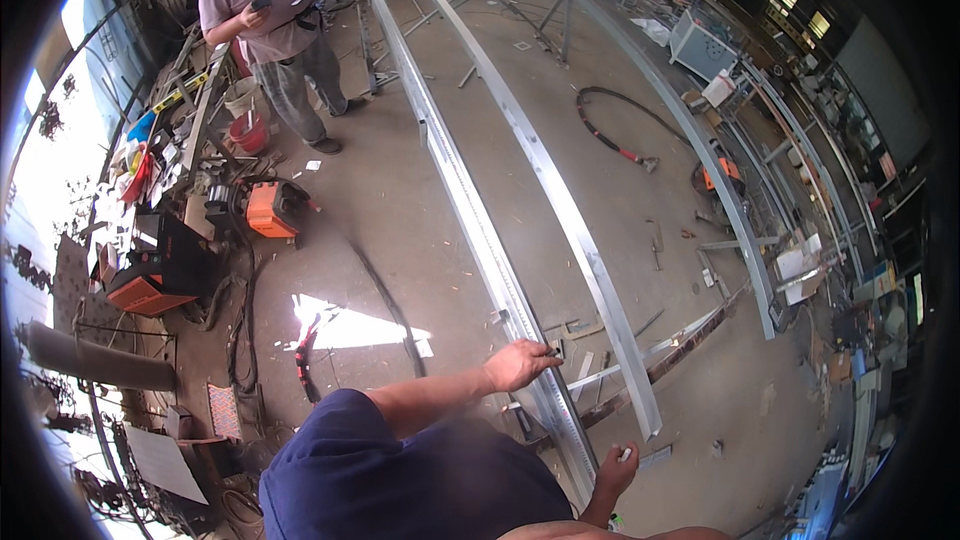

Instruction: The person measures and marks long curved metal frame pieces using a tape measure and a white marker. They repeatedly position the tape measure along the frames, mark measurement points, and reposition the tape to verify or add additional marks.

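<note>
A long metal beam [480, 240] runs away from me, with a graduated measuring strip [504, 270] lying along it. Over its near part reaches my left hand [517, 366], fingers bent together at the right edge. Something small and dark shows at those fingertips, but whether they grip it is unclear. Beside the beam's near end, my right hand [619, 471] is closed around a small white object [625, 454]. A second metal beam [559, 195] lies to the right, its near end just beyond my right hand.
A third beam [667, 97] extends farther right. At upper left stands a person [262, 22] holding a phone and papers. Orange-and-black machines [274, 208] and cables [379, 277] lie on the left floor. A hose [600, 131] curls between the beams. Clamps [581, 330] sit near my left hand.
</note>
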Demonstrator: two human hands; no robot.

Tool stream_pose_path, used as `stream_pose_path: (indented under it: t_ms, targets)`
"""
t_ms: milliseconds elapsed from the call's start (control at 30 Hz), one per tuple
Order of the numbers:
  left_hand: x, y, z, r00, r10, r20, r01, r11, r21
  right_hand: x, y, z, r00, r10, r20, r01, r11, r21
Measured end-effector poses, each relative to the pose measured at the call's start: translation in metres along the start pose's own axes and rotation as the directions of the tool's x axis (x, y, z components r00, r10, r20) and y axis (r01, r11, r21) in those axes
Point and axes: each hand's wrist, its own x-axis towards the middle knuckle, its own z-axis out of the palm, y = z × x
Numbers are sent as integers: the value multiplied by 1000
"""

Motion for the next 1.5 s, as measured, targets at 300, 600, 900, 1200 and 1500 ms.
stream_pose_path:
  t_ms: [300,600,900,1200,1500]
  targets:
    - [-58,58,-26,858,-206,470,509,449,-734,-4,-125,4,987,-142,81,94,898,431]
    - [-87,87,-37,857,-208,471,514,409,-754,-33,-171,-8,931,-363,-28,315,763,564]
    - [-110,137,-52,830,-329,450,557,446,-701,-82,-152,-20,877,-451,167,150,586,796]
    - [-138,180,-48,838,-233,493,532,549,-645,-134,-130,-26,729,-543,418,-215,398,892]
    - [-189,180,-61,803,-332,496,591,556,-584,-174,-151,-25,494,-658,568,-149,580,801]
